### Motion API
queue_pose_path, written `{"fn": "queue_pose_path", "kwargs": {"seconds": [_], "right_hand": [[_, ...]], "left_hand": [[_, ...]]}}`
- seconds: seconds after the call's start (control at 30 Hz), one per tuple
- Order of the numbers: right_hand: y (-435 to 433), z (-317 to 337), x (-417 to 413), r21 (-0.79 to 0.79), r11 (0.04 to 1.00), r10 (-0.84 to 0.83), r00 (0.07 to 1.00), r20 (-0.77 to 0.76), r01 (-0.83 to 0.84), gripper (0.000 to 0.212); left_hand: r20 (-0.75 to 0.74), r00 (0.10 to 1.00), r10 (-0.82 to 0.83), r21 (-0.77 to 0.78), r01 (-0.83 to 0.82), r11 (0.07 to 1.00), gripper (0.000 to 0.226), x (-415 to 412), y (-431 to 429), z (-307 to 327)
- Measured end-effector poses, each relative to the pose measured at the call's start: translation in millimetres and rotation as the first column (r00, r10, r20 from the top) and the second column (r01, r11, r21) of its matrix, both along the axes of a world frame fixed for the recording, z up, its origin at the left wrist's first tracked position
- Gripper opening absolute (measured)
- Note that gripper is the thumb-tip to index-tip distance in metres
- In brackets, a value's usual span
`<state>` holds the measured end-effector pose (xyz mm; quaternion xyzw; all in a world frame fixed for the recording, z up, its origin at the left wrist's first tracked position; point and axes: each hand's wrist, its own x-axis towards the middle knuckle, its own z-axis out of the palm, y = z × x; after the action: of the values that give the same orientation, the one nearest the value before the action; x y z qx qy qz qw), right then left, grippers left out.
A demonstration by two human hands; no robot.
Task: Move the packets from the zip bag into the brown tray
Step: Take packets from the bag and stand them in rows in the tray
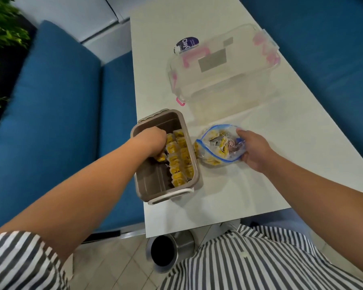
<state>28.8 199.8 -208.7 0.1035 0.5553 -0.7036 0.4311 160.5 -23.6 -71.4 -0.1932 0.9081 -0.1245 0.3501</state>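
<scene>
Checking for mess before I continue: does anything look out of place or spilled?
Nothing spilled. The brown tray sits askew, its left side seemingly overhanging the table edge, while the left hand grips packets inside it and the right hand holds the zip bag.

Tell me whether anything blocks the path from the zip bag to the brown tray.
Nothing visible does. The zip bag, held by the right hand, lies just beside the open-topped brown tray. The left hand is inside the tray, gripping packets.

One tray [161, 119], one bag [215, 159], packets [177, 162] uncountable
</scene>
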Motion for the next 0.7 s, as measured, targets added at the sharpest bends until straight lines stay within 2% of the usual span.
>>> {"fn": "queue_pose_path", "kwargs": {"seconds": [0.23,0.5,0.7], "right_hand": [[1.2,1.4,1.4,-0.013,1.0,0.003,1.0,-0.011,-0.003,0.039],[4.0,2.9,3.0,-0.009,1.0,0.023,1.0,-0.015,-0.024,0.042],[5.8,4.5,3.3,-0.026,0.999,0.029,1.0,-0.005,-0.029,0.039]], "left_hand": [[-0.036,0.999,-0.004,-0.064,0.002,0.998,0.018,0.5,-2.7,-3.1],[-0.138,0.99,0.041,-0.054,-0.049,0.997,0.023,-2.9,0.5,-5.5],[-0.106,0.992,0.067,-0.046,-0.072,0.996,0.026,-4.2,2.6,2.0]]}}
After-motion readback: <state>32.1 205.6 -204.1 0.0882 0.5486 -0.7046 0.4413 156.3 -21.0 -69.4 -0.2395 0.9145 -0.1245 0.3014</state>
